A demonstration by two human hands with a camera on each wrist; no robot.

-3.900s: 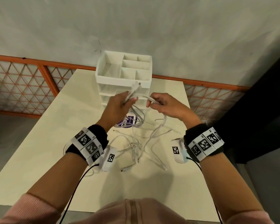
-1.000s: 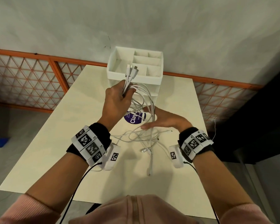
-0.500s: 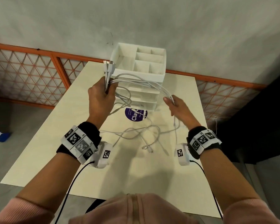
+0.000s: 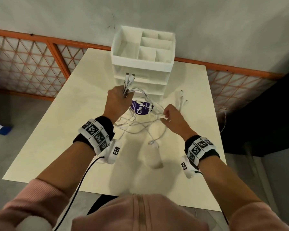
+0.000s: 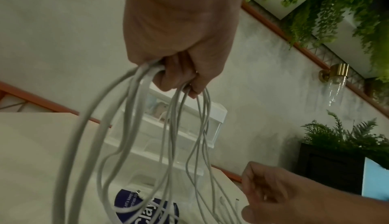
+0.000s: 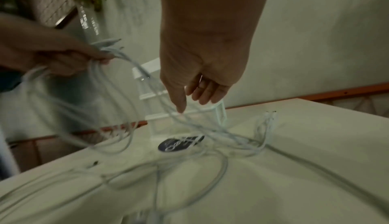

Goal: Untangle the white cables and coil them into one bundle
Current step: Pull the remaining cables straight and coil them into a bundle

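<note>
A person's left hand (image 4: pixel 117 101) grips several white cables (image 4: pixel 137 120) in a fist, plugs poking above it, strands drooping to the tabletop (image 4: pixel 70 124) between both hands; the right hand (image 4: pixel 173 119), fingers loosely spread, touches one strand.

A round purple sticker (image 4: pixel 141 108) on the table (image 4: pixel 60 124) reads "Clay", the rest hidden by cables.

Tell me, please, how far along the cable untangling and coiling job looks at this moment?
Partly done. The left hand grips several white cables near their plugs, with loops hanging from its fist. The right hand, fingers loosely spread, reaches into strands over the table. Left to do: the loose ends and crossed strands there still need gathering into one bundle.
</note>
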